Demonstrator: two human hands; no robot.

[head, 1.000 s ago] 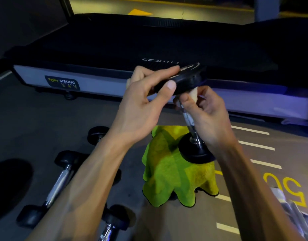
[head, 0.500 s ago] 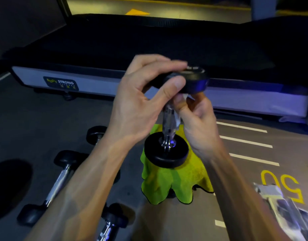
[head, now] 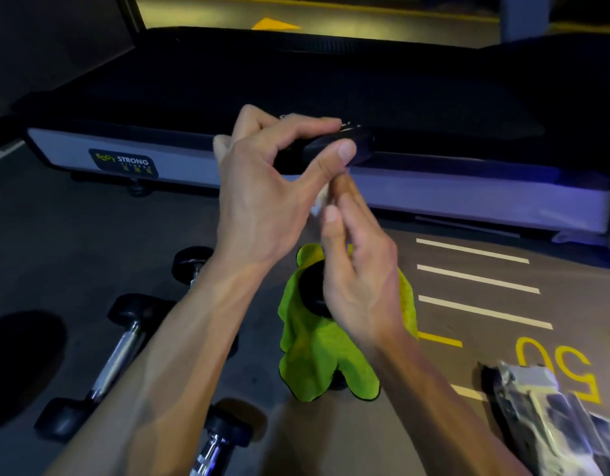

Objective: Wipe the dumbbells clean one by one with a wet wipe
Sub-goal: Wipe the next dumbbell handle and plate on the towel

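Dumbbell (head: 326, 149) upright between both hands

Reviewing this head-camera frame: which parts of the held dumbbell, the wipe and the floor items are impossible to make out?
- Held dumbbell: the handle is hidden behind the right hand; the left hand covers part of the top head.
- Wet wipe: only a white scrap shows between the hands.
- Shiny packet: blurred, cut by the frame's right edge; label unreadable.
- Floor dumbbell: cut by the bottom edge.

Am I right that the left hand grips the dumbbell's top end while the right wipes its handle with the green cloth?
Not quite. In the head view the right hand works a white wipe on the handle; the green cloth lies on the floor below. The left hand does grip the dumbbell by its top end.
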